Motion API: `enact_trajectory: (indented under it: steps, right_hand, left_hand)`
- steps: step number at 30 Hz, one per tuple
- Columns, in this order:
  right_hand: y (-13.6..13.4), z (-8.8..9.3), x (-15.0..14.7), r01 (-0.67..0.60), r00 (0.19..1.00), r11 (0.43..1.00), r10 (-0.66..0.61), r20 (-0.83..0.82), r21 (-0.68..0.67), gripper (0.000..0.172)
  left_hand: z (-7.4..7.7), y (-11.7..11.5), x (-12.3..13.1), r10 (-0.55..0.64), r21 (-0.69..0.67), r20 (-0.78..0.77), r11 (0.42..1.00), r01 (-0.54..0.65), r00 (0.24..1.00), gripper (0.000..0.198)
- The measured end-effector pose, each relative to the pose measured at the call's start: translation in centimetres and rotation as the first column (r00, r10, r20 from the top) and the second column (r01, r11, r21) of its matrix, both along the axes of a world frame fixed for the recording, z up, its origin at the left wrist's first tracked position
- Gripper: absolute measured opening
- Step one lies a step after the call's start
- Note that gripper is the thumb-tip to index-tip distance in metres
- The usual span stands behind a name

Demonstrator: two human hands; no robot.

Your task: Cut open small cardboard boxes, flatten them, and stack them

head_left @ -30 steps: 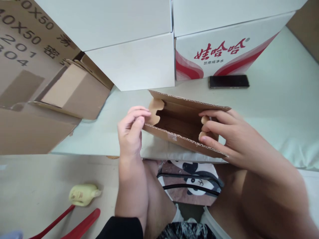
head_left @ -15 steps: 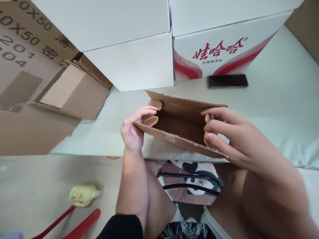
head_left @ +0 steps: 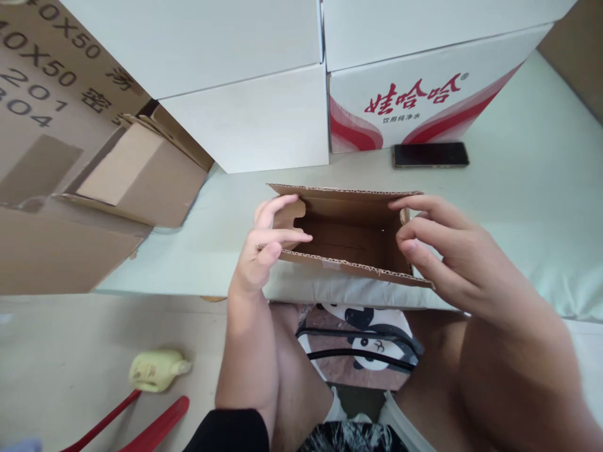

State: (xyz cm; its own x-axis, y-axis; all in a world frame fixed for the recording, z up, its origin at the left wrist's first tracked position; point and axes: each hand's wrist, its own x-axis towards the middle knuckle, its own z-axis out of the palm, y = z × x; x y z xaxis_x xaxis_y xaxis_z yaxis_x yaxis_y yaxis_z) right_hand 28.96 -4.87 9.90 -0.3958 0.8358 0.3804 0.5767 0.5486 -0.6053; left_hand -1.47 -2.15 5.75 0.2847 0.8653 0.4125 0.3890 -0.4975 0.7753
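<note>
A small brown cardboard box (head_left: 348,263) lies in front of me with its top open and its inside bare. My left hand (head_left: 257,251) is at its left end, the thumb by the near wall and two fingers reaching over the opening at the left end flap (head_left: 292,216). At the right end, my right hand (head_left: 438,245) curls its fingers over the rim and holds the end flap, with the index fingertip at the far wall. Parts of the right flap are hidden behind the fingers.
Behind the box stand white cartons (head_left: 264,125), one with red lettering (head_left: 414,100). A black phone (head_left: 431,154) lies before them on the pale green surface (head_left: 226,213). Large brown cartons (head_left: 70,176) rise at left. A yellow bottle (head_left: 155,370) is on the floor.
The box has turned slightly, its left end coming nearer to me. My left fingers have spread and reach farther over the opening; my right hand has shifted slightly with the rim.
</note>
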Motion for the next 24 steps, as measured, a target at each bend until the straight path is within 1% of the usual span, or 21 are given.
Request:
enact_trajectory:
  steps: [3, 8, 13, 18, 24]
  right_hand:
    - [0.08, 0.27, -0.03, -0.012, 1.0, 1.0, 0.013, 0.026, -0.015, 0.03]
    - [0.02, 0.44, -0.17, 0.013, 1.0, 1.0, -0.013, 0.019, -0.012, 0.029]
    - [-0.12, 0.17, -0.14, 0.003, 1.0, 1.0, -0.003, 0.009, -0.017, 0.03]
    - [-0.16, -0.2, -0.16, 0.012, 1.0, 1.0, -0.012, -0.006, -0.002, 0.025]
    - [-0.15, -0.24, -0.18, 0.027, 1.0, 1.0, -0.027, -0.001, -0.003, 0.027]
  left_hand:
    - [-0.2, -0.11, -0.24, -0.015, -0.023, -0.049, 1.0, 0.014, 0.999, 0.065]
    - [-0.12, -0.37, -0.12, 0.016, -0.04, -0.058, 0.999, -0.018, 0.998, 0.062]
    - [-0.02, -0.51, -0.19, -0.017, -0.058, -0.049, 0.998, 0.014, 0.999, 0.068]
    - [-0.23, -0.5, -0.24, 0.022, -0.065, -0.068, 0.998, -0.027, 0.997, 0.07]
    - [-0.03, -0.54, 0.12, 0.054, -0.024, -0.106, 0.998, -0.057, 0.993, 0.07]
